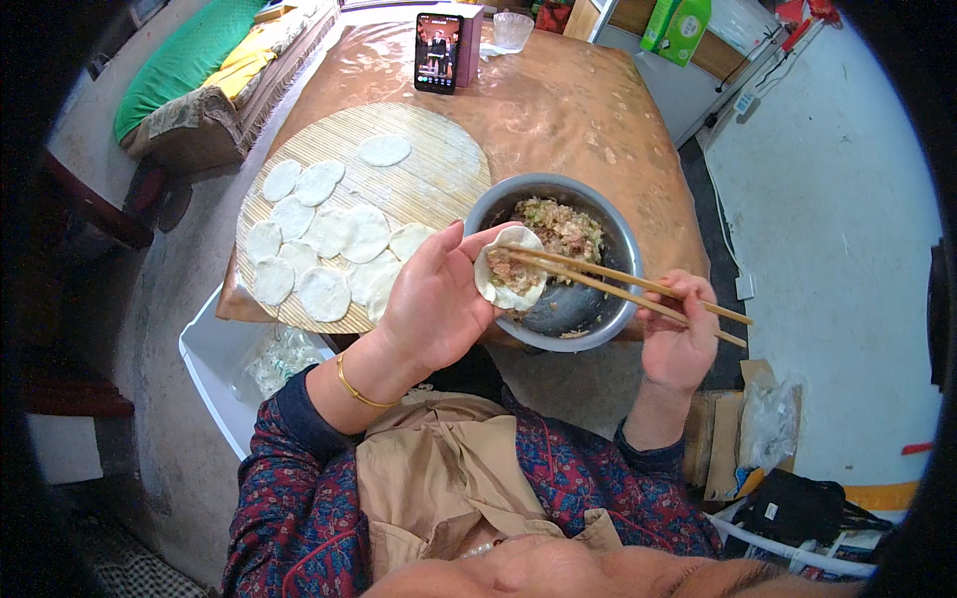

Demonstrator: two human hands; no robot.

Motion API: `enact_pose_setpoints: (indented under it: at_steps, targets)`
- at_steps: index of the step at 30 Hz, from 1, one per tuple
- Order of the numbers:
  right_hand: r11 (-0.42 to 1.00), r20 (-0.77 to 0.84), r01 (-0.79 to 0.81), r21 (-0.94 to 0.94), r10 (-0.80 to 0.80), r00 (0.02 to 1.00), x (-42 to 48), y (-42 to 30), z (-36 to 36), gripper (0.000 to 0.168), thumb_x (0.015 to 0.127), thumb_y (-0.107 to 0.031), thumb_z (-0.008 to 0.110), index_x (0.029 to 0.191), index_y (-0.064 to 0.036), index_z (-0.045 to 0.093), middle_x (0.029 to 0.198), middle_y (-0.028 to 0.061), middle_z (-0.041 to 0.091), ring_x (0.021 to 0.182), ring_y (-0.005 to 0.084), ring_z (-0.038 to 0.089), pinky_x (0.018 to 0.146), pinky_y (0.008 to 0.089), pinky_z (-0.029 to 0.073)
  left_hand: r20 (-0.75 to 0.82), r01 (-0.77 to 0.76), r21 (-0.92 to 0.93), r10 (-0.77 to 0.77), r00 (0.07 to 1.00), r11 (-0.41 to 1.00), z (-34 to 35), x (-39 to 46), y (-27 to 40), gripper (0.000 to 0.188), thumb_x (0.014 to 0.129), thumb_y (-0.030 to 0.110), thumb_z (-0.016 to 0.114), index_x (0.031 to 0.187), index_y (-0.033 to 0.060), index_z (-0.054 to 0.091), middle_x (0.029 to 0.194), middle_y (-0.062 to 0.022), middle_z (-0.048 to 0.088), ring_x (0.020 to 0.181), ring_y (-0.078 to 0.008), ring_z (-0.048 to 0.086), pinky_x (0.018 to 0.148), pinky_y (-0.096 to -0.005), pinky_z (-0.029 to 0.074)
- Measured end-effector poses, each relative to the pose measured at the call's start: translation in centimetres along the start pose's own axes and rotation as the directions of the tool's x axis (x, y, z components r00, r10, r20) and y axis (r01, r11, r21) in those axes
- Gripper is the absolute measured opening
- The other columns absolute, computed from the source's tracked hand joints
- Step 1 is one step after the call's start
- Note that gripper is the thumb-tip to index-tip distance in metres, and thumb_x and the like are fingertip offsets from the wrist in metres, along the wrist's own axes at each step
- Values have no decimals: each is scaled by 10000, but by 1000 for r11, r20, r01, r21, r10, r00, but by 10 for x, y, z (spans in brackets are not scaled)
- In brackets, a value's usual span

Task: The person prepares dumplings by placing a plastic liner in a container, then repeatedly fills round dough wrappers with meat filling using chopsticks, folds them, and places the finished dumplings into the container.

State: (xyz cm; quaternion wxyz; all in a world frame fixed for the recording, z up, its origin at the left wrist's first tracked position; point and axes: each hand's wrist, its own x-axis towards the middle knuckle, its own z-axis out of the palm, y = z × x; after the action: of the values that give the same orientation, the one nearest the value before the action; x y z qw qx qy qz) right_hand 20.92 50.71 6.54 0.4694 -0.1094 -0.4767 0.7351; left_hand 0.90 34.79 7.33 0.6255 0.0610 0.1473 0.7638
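Observation:
On the fingers of my left hand (441, 303) rests a round dough wrapper (487, 288), palm up, over the near left rim of a metal bowl (632, 258). A mound of minced filling (516, 275) lies on the wrapper. My right hand (680, 333) grips a pair of wooden chopsticks (613, 278), their tips touching the filling. More minced filling (564, 228) sits at the far side inside the bowl. Left of the bowl, several flat dough wrappers (325, 294), some overlapping, lie on a round slatted board (441, 149). My left hand and forearm hide part of the board.
A table (583, 119) with a glossy brown cover holds the board and bowl. At its far side a phone (438, 54) leans against a box (469, 45), near a clear bowl (513, 31). A white bin (217, 374) stands below the table's left corner; cardboard (724, 448) is at right.

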Motion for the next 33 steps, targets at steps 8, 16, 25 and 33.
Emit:
enact_pose_setpoints:
  at_steps: [8, 16, 25, 33]
  targets:
    - [996, -25, -6, 90, 8, 1000, -1, -2, -3, 196, 944, -160, 424, 924, -3, 540, 949, 160, 529, 775, 239, 610, 590, 356, 570, 2, -34, 29, 34, 999, 999, -6, -4, 2, 536, 983, 371, 280, 1291, -40, 435, 1276, -165, 523, 1214, -290, 467, 1063, -427, 323]
    - [999, 59, -50, 9, 50, 997, -2, -2, -1, 210, 946, -168, 435, 943, 6, 551, 957, 161, 535, 768, 240, 624, 575, 319, 575, 14, -37, -17, 38, 999, 999, -8, -12, 5, 535, 985, 368, 285, 1285, -48, 435, 1277, -171, 521, 1213, -285, 470, 1066, -420, 327]
    - [997, 7, -78, 27, 78, 997, -3, 4, 2, 203, 937, -157, 454, 960, 13, 564, 968, 161, 550, 778, 245, 623, 626, 345, 569, -35, -90, 22, 91, 995, 996, -10, -23, 7, 564, 980, 382, 296, 1310, -61, 408, 1311, -208, 491, 1227, -316, 463, 1073, -435, 325]
    - [988, 68, -130, 79, 125, 990, -7, 9, 7, 206, 933, -151, 447, 937, 19, 564, 970, 170, 537, 781, 259, 619, 622, 357, 571, -30, -102, -29, 101, 994, 994, -14, -35, 11, 559, 980, 376, 306, 1298, -73, 401, 1294, -212, 497, 1221, -319, 464, 1075, -435, 322]
